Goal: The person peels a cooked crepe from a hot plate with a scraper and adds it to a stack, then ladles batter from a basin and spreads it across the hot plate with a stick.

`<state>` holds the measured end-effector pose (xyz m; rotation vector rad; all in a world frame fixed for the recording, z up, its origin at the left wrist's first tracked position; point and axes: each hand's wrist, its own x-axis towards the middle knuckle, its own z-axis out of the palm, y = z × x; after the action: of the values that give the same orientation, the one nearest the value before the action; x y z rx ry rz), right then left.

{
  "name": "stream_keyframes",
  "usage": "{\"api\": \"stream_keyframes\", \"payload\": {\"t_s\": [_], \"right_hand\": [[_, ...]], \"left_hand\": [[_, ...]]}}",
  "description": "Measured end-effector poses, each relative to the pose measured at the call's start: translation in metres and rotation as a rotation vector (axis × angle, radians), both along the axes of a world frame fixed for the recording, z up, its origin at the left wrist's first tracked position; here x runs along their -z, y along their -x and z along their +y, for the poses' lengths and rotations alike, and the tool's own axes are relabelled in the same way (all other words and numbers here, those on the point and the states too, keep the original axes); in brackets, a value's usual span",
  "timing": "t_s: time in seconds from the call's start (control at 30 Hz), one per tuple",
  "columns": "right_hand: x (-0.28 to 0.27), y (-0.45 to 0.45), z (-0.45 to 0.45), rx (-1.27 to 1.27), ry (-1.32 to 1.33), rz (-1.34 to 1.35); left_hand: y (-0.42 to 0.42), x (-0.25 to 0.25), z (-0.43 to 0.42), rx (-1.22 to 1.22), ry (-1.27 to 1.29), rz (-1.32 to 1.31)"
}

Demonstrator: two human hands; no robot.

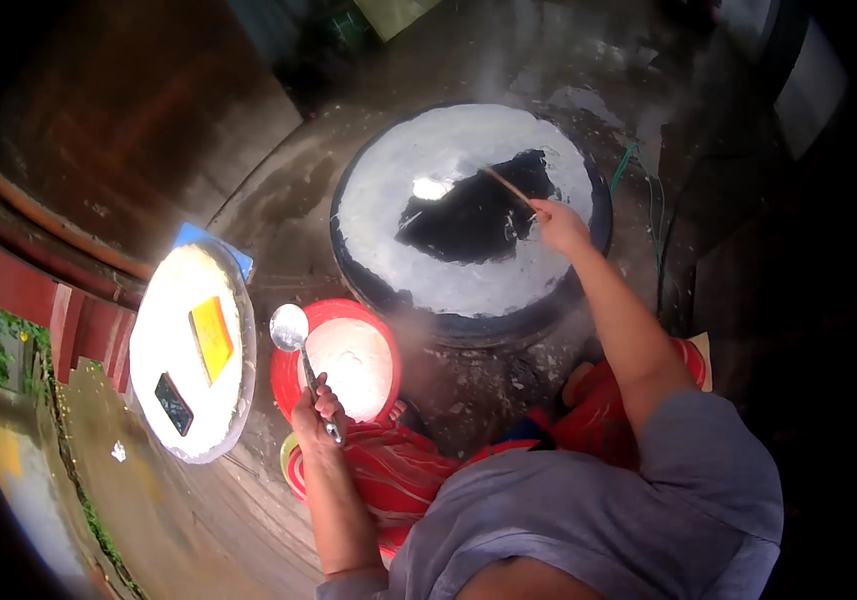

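My left hand (319, 405) is closed around the handle of a metal ladle (289, 327), its bowl coated in white. Beneath it stands a red bucket (392, 367) filled with a white batter (350, 362). Out over a large round black griddle (468, 222), my right hand (560, 227) grips a thin wooden stick (508, 186). The stick's far end meets a white batter layer (388, 215) spread in a ring around a bare dark patch. Whether that end carries a blade, I cannot make out.
On my left, a round white-topped surface (176, 318) holds a yellow rectangular item (211, 338) and a dark phone (174, 404). A blue object (231, 254) shows behind it. Green cord (656, 215) hangs right of the griddle. Steam drifts above.
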<state>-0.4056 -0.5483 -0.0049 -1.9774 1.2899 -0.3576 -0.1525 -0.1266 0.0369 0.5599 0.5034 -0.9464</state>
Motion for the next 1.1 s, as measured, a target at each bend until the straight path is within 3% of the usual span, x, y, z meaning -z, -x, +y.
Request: {"api": "stream_keyframes", "payload": {"t_s": [0.07,0.1,0.23,0.33,0.37,0.47,0.6,0.67,0.77,0.83,0.97,1.1], "right_hand": [[0.028,-0.009,-0.003,0.091,-0.007,-0.116],[0.041,-0.022,0.006,0.013,0.092,-0.147],[-0.006,-0.025,0.036,-0.258,0.150,-0.024],[-0.026,-0.004,0.021,-0.162,-0.073,-0.024],[-0.004,-0.005,0.014,-0.065,0.038,-0.065],[0.026,-0.030,0.025,-0.109,0.047,-0.106],[-0.020,-0.024,0.034,-0.404,0.133,0.040],[-0.065,-0.004,0.039,-0.377,0.076,0.105],[-0.082,0.016,0.054,-0.253,0.214,0.240],[-0.059,0.013,0.087,-0.055,0.617,0.074],[-0.014,-0.023,0.164,-0.329,0.834,0.110],[0.015,-0.029,0.152,-0.262,0.909,0.249]], "left_hand": [[0.002,-0.001,-0.002,0.001,-0.011,0.006],[0.001,-0.003,-0.002,-0.002,-0.016,0.003],[0.003,-0.005,-0.002,-0.003,0.024,0.029],[0.001,-0.001,0.003,0.005,0.032,-0.009],[0.002,0.000,0.003,0.001,0.031,-0.002],[0.003,-0.004,0.001,-0.011,0.006,-0.009],[0.003,-0.004,0.002,0.003,0.018,-0.002],[0.002,-0.003,0.002,-0.001,0.016,0.002],[-0.002,0.003,0.006,0.005,0.025,-0.006],[-0.002,0.005,0.006,0.009,0.020,-0.013],[-0.004,0.009,0.006,0.025,0.045,0.005],[-0.003,0.008,0.005,0.036,0.027,0.036]]}}
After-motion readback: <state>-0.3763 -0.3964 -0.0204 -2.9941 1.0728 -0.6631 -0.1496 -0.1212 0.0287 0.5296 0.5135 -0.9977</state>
